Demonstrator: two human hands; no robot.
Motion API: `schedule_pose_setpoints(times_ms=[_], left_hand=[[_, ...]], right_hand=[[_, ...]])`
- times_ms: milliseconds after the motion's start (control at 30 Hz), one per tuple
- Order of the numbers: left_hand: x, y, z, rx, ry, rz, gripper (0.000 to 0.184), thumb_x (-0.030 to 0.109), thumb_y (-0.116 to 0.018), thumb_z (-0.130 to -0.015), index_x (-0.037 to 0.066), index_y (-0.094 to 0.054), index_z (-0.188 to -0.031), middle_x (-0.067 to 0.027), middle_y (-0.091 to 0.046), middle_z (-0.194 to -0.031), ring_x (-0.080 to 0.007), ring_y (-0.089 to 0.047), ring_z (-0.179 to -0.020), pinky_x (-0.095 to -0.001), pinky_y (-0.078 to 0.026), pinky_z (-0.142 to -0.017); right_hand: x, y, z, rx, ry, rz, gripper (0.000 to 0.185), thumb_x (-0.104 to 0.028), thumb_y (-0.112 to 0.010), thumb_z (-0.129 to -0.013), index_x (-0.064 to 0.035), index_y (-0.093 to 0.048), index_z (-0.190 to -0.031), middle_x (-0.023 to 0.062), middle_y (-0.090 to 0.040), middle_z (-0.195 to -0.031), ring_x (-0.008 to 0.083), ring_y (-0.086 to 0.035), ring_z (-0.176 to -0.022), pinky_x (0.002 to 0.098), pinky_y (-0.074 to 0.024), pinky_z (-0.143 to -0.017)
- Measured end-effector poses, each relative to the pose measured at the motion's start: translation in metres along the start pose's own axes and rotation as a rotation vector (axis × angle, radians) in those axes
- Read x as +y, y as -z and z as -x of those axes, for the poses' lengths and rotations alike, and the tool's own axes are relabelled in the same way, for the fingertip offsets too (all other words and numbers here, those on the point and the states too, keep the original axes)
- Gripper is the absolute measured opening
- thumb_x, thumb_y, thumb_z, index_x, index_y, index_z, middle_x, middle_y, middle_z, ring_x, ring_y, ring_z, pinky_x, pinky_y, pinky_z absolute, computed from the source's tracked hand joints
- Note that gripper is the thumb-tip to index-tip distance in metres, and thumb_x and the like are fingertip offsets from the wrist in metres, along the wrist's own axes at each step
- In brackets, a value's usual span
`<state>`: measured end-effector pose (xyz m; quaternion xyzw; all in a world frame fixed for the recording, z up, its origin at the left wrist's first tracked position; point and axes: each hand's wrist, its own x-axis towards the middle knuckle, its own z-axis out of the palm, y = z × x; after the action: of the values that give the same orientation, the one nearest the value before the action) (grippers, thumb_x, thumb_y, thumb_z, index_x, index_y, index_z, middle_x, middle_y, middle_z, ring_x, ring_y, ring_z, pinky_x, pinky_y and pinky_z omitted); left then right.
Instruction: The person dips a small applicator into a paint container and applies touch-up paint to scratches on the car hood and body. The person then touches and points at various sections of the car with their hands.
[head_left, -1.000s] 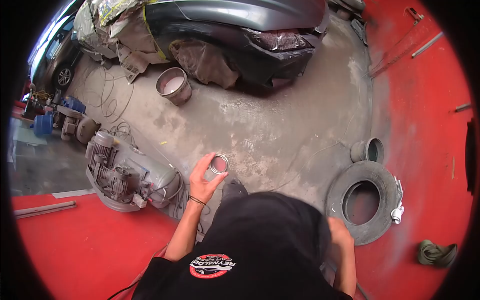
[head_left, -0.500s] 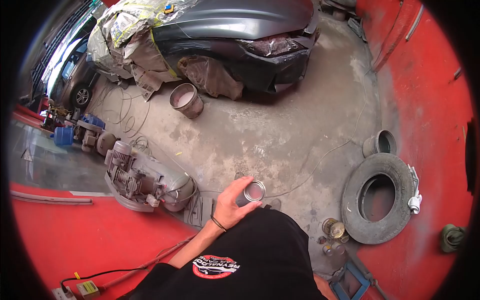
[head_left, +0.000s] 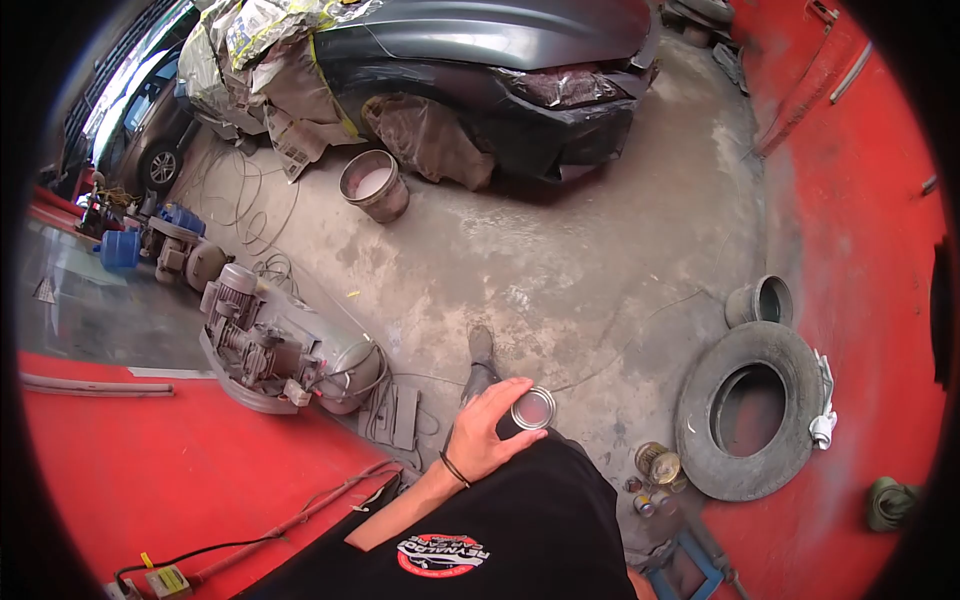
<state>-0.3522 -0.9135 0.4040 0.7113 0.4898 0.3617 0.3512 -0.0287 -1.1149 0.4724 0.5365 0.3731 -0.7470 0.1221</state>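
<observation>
My left hand [head_left: 490, 432], with a dark band round the wrist, is wrapped round a small round metal can [head_left: 534, 409]. The can is held in front of my black shirt, its round end facing up toward me with a greyish-pink surface inside the rim. Whether a lid covers it I cannot tell. Below the can, one boot [head_left: 481, 345] shows on the concrete floor. Of my right arm only a sliver shows at the bottom edge; the right hand is out of sight.
A dark car [head_left: 500, 40], partly masked with paper and plastic, stands ahead. Near it is a bucket [head_left: 385, 203]. An air compressor [head_left: 300, 345] with hoses lies left. On the right are a tyre [head_left: 690, 425], another bucket [head_left: 742, 305], several small cans [head_left: 658, 464] and a red wall [head_left: 850, 200].
My left hand has moved slightly right and down with the can in its grasp. One boot has come forward into view, and the whole scene has shifted slightly.
</observation>
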Motion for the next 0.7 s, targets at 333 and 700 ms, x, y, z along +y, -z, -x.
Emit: schedule_pose_setpoints(times_ms=[333, 700], left_hand=[[-0.089, 0.034, -0.095, 0.019, 0.099, -0.019, 0.075, 0.021, -0.103, -0.079, 0.002, -0.071, -0.144, -0.0166, -0.076, -0.144, -0.0345, -0.072, -0.135, -0.0424, -0.057, -0.108], [-0.231, 0.082, -0.298, 0.022, 0.046, -0.099, 0.076, 0.021, -0.104, -0.076, 0.003, -0.072, -0.142, -0.0159, -0.077, -0.141, -0.0314, -0.075, -0.130, -0.0413, -0.058, -0.101]], right_hand=[[-0.153, 0.106, -0.090, 0.013, -0.096, 0.043, 0.027, -0.024, -0.073, -0.102, -0.0020, -0.082, -0.113, 0.0160, -0.083, -0.106, 0.0338, -0.079, -0.097, 0.0416, -0.0619, -0.086], [-0.315, 0.232, -0.191, -0.076, -0.202, 0.044, 0.026, -0.021, -0.072, -0.104, 0.0009, -0.081, -0.114, 0.0146, -0.083, -0.106, 0.0319, -0.079, -0.096, 0.0382, -0.0617, -0.085]])
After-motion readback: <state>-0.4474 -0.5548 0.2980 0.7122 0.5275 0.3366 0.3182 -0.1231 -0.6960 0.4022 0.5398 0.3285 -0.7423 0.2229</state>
